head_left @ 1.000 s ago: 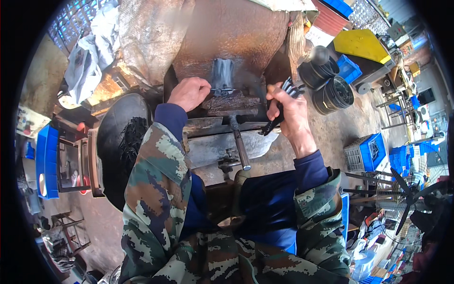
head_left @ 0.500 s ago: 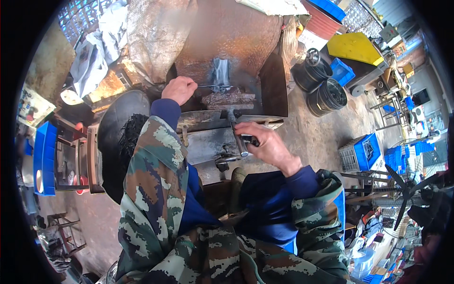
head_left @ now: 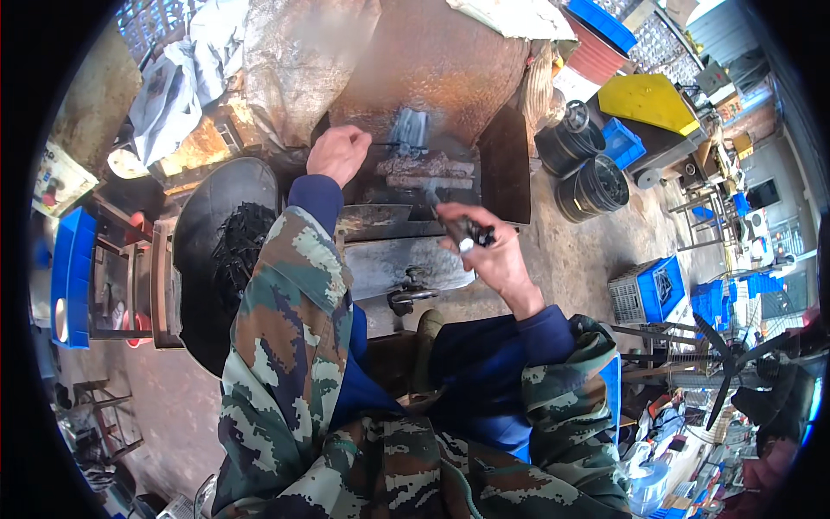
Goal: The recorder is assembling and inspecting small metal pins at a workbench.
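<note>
Head view looks down on a rusty metal workbench [head_left: 432,95] filling twelve o'clock. At nine o'clock sits a round black pan [head_left: 207,225] with dark small parts in it. Two black drums [head_left: 588,169] stand at two o'clock. Left hand [head_left: 339,154] rests on the bench, fingers curled around a thin rod beside a grey metal part [head_left: 411,130]. Right hand [head_left: 488,251], near centre, grips a dark-handled tool [head_left: 454,227] pointing toward that part.

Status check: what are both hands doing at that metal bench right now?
Left hand pinches a thin rod toward the grey metal part. Right hand grips a dark-handled tool over the bench. Nothing between them.
</note>
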A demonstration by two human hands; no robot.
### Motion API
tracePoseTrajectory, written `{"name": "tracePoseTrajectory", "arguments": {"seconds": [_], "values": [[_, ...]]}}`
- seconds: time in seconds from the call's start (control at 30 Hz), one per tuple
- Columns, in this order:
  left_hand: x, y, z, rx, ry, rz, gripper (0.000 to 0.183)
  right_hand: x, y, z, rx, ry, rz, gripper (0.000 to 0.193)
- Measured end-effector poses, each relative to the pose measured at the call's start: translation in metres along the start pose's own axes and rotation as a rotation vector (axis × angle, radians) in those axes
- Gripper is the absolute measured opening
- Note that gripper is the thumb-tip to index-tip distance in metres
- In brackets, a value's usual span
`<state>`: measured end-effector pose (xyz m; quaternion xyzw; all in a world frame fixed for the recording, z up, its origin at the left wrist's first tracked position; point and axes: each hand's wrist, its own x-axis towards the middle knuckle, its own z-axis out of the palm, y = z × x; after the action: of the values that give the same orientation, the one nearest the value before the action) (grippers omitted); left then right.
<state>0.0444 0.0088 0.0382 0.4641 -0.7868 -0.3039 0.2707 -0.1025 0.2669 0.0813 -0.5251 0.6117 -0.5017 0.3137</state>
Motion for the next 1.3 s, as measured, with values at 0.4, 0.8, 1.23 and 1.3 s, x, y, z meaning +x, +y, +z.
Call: {"name": "tracePoseTrajectory", "arguments": {"seconds": [0.4, 0.8, 1.23, 1.3], "values": [[0.003, 0.004, -0.005, -0.19, 0.219, 0.115, 0.027, 0.118, -0.022, 0.007, 0.227, 0.379, 0.055, 0.024], [0.003, 0.02, 0.0, -0.247, 0.202, 0.129, 0.02, 0.206, -0.015, -0.012, 0.237, 0.399, 0.083, 0.016], [0.008, 0.013, 0.005, -0.217, 0.174, 0.116, 0.02, 0.23, -0.004, -0.005, 0.253, 0.459, 0.084, 0.015], [0.009, 0.013, 0.005, -0.22, 0.174, 0.119, 0.021, 0.231, -0.003, -0.005, 0.249, 0.462, 0.074, 0.015]]}}
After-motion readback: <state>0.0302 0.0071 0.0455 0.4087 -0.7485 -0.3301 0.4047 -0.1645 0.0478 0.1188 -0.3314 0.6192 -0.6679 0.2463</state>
